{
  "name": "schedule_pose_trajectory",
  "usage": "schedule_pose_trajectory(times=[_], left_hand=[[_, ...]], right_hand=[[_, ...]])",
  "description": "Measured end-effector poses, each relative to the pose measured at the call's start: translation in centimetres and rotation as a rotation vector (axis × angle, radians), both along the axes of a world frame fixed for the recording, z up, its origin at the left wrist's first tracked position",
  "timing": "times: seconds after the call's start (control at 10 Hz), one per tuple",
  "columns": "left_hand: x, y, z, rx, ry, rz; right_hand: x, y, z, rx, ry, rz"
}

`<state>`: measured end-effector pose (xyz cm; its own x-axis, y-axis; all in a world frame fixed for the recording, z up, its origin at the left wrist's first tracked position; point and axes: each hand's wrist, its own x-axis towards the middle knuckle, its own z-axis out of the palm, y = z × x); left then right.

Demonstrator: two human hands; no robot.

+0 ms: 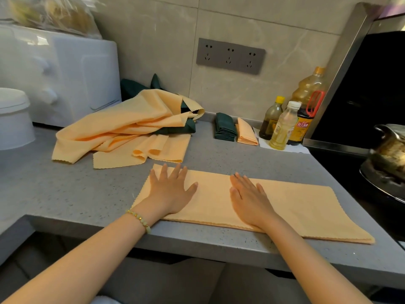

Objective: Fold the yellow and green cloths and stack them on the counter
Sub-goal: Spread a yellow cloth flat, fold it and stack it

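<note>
Smoothing the yellow cloth (306, 207): we lay both palms flat on this long strip, which lies along the near edge of the counter (87, 194). The left hand (171, 189) rests at the strip's left end, fingers straight and spread. The right hand (249, 198) rests near its middle, fingers straight and close together. Neither hand grips anything; both only press on the fabric.

The strip appears doubled, with its scalloped edges meeting along the near side. To do this step well, we judge that the palms should sweep outward from the middle, so that creases run out at the ends rather than bunch between the layers. Pressure should stay light, since the strip lies close to the counter's lip and could be dragged over it. Before the next fold, we would check that the corners at the right end match.

The finished piece belongs at the far right, on the folded yellow stack (247, 132) just beside the folded green stack (224, 127). An unfolded pile (122, 132) of yellow and green cloths waits at the far left.
</note>
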<state>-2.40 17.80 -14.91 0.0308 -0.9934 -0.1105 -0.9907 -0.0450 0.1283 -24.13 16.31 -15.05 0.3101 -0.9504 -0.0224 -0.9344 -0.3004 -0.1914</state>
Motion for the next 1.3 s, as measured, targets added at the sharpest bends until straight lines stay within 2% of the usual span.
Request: schedule_pose_trajectory(times=[0.1, 0.2, 0.3, 0.4, 0.5, 0.6, 0.8, 1.3], left_hand=[[0.8, -0.1, 0.6, 0.033, -0.020, 0.128], [-0.9, 0.3, 1.3, -0.034, -0.089, 0.152], [-4.4, 0.7, 1.9, -0.152, -0.105, 0.057], [-7.3, 0.1, 2.0, -0.171, -0.034, -0.152], [-7.9, -0.6, 1.0, -0.153, 0.094, -0.257], [-7.0, -1.0, 0.0, -0.146, 0.134, -0.243], [-7.2, -1.1, -0.2, -0.115, 0.098, -0.241], [-7.1, -1.3, -0.4, -0.074, 0.052, -0.261]], right_hand=[[0.1, 0.1, 0.0, 0.007, 0.001, -0.001], [0.2, 0.2, 0.2, 0.006, 0.005, -0.008], [0.3, 0.2, 0.2, 0.006, 0.007, -0.018], [0.4, 0.2, 0.3, 0.000, 0.007, -0.019], [0.3, 0.2, 0.3, -0.005, 0.001, -0.016], [0.4, 0.0, 0.2, -0.001, 0.008, -0.007], [-0.5, -0.1, -0.2, 0.025, 0.022, -0.072], [-14.3, -0.7, 0.1, -0.002, 0.022, -0.385]])
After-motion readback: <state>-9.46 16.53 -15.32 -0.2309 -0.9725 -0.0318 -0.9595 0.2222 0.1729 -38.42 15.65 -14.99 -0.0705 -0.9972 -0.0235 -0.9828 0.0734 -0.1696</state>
